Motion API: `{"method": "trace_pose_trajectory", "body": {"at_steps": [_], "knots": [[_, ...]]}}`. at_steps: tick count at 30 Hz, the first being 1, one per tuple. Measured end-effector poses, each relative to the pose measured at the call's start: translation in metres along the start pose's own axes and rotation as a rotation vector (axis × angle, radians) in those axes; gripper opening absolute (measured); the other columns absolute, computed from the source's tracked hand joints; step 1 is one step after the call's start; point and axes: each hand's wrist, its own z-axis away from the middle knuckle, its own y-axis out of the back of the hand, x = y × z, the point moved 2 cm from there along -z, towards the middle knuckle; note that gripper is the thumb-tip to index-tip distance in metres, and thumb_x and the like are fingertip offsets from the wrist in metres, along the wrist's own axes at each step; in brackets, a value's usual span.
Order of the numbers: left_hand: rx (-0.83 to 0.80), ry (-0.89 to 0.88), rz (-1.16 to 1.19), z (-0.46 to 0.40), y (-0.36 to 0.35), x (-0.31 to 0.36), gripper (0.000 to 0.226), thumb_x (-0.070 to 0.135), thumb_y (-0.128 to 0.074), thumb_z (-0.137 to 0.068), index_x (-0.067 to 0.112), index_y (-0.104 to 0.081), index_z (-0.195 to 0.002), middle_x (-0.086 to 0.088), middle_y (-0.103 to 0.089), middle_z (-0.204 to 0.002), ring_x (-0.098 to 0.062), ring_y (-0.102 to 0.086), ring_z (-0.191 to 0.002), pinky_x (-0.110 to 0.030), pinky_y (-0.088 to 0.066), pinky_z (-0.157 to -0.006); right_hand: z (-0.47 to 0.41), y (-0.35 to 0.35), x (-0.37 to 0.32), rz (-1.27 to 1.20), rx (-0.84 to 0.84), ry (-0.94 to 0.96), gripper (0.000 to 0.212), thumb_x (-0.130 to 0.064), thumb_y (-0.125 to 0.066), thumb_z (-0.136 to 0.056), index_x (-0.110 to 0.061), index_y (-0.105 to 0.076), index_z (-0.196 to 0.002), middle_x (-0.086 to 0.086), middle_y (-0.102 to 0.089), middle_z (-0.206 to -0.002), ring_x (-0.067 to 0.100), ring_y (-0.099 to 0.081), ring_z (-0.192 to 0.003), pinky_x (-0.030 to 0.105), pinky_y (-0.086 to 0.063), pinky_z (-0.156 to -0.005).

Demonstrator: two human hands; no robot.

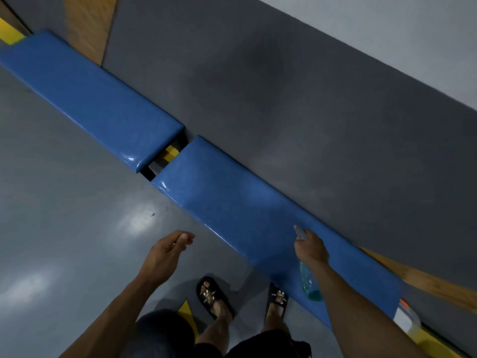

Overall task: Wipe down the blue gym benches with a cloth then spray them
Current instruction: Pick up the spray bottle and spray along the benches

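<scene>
My right hand grips a clear spray bottle of blue-green liquid by its neck, nozzle forward, over the near blue bench. My left hand hangs empty above the grey floor, fingers loosely curled. A second blue bench lies end to end beyond a narrow gap; both run along the grey wall. Another bottle stands at the near bench's right end.

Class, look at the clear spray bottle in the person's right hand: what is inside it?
Blue-green liquid fills the bottom of the clear plastic spray bottle; the right hand covers its neck, hiding the upper part.
</scene>
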Motion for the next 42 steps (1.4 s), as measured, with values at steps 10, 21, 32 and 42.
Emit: {"method": "trace_pose_trajectory", "body": {"at_steps": [10,21,32,42], "knots": [[0.030,0.020,0.022,-0.010,0.043,-0.014,0.033,0.048,-0.038,-0.098,0.034,-0.067,-0.104,0.014,-0.071,-0.101,0.002,-0.065,-0.091,-0.022,-0.048,-0.074,0.055,-0.090,-0.082,0.020,-0.266,0.254,0.006,-0.031,-0.055,-0.089,-0.025,-0.055,-0.089,0.002,-0.068,-0.101,0.029,-0.062,-0.100,0.037,-0.051,-0.082],[0.075,0.079,0.022,-0.039,0.085,-0.020,0.042,0.052,-0.036,-0.093,0.029,-0.066,-0.109,0.012,-0.070,-0.105,-0.004,-0.064,-0.096,-0.024,-0.049,-0.077,-0.014,-0.069,-0.142,-0.006,-0.144,0.137,0.033,-0.017,-0.050,-0.091,-0.027,-0.061,-0.121,-0.005,-0.066,-0.120,0.021,-0.060,-0.098,0.026,-0.041,-0.075],[0.044,0.067,-0.041,-0.112,0.103,0.025,0.044,0.052,-0.034,-0.093,0.027,-0.066,-0.111,0.012,-0.069,-0.106,-0.006,-0.064,-0.096,-0.026,-0.049,-0.079,-0.087,-0.015,-0.174,0.051,-0.086,0.098,0.020,-0.023,-0.039,-0.094,-0.033,-0.055,-0.098,-0.005,-0.063,-0.101,0.018,-0.056,-0.079,0.029,-0.041,-0.060],[0.098,0.110,0.023,-0.137,0.124,0.032,0.041,0.054,-0.034,-0.094,0.032,-0.065,-0.110,0.014,-0.069,-0.106,-0.004,-0.064,-0.096,-0.033,-0.053,-0.085,-0.048,-0.088,-0.212,0.097,-0.403,0.316,0.013,-0.028,-0.048,-0.089,-0.030,-0.059,-0.096,-0.001,-0.067,-0.102,0.024,-0.064,-0.094,0.033,-0.052,-0.079]]}}
